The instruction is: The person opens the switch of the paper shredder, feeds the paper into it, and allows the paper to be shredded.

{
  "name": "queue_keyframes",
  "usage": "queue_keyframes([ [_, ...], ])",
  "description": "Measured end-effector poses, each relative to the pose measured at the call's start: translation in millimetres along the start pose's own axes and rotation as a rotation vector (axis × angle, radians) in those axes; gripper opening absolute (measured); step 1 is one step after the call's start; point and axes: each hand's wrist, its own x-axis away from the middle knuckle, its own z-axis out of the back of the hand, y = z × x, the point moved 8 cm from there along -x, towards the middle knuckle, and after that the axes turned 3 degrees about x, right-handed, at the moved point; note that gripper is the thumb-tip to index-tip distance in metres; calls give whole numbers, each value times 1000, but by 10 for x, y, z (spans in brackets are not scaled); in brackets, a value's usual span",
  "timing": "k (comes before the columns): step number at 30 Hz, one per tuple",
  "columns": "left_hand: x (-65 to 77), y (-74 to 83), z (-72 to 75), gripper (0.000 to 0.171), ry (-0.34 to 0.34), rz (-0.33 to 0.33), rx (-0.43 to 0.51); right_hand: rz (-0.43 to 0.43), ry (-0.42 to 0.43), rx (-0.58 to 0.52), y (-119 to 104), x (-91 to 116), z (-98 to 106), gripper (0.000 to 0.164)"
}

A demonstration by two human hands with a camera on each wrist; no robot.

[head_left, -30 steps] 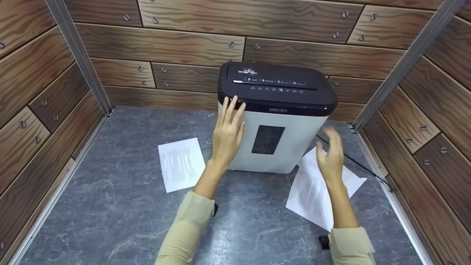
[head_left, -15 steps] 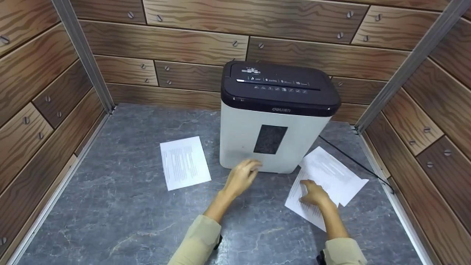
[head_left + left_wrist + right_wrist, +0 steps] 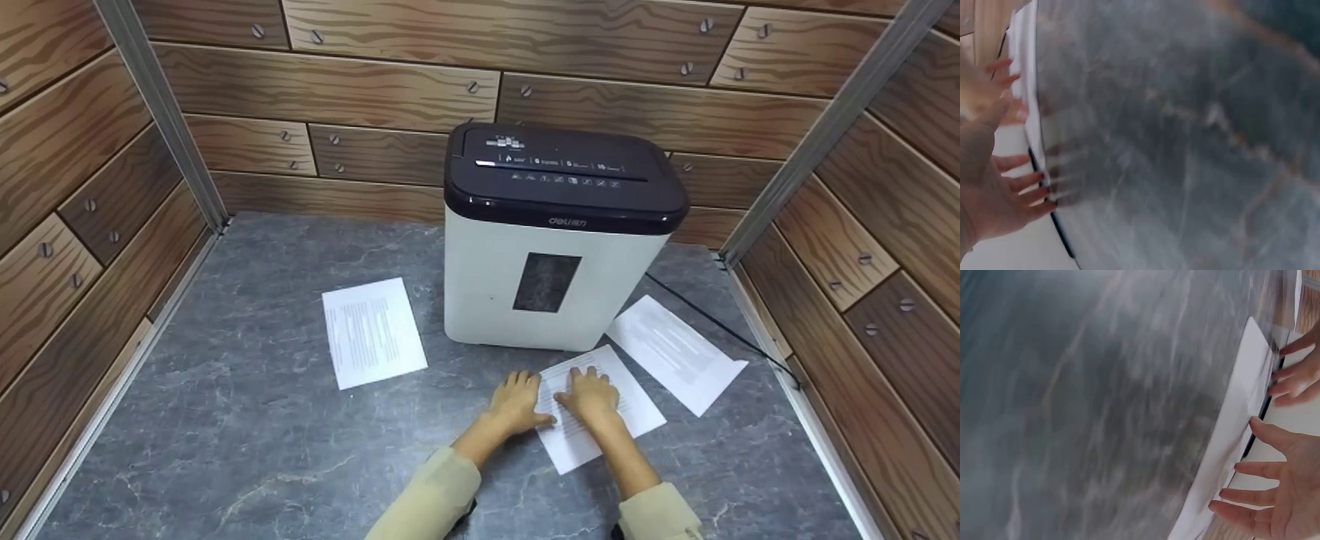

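In the head view, a printed paper sheet (image 3: 630,401) lies on the floor in front of the white shredder (image 3: 480,285) with the black top. My right hand (image 3: 592,396) rests on the sheet's upper part, fingers spread. At the sheet's left edge is my left hand (image 3: 516,405), its thumb over the edge and its fingers beside it. The right wrist view has the right hand's fingertips (image 3: 1230,492) against the paper (image 3: 1235,416). From the left wrist, the left hand (image 3: 1002,191) shows fairly straight fingers by the floor. Neither hand grips anything.
Another printed sheet (image 3: 375,334) lies left of the shredder. A further sheet (image 3: 675,352) with a bent corner lies to its right, near a black power cord (image 3: 712,321). Wood-patterned walls (image 3: 337,82) enclose the grey marbled floor (image 3: 247,435).
Both hands have come down from beside the shredder towards the floor. The upper of the two right-hand sheets has slid left under the right hand, and the left hand has met its edge.
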Motion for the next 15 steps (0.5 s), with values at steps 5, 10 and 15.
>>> queue_keyframes([
  [5,-10,10,-62,82,12,27,-107,-8,68,-82,27,-10,38,54],
  [10,-8,0,-27,74,34,27,-106,-102,108,-176,336,-48,66,54],
  [15,-12,-5,-15,73,28,30,-100,-198,43,-234,621,-109,7,67],
])
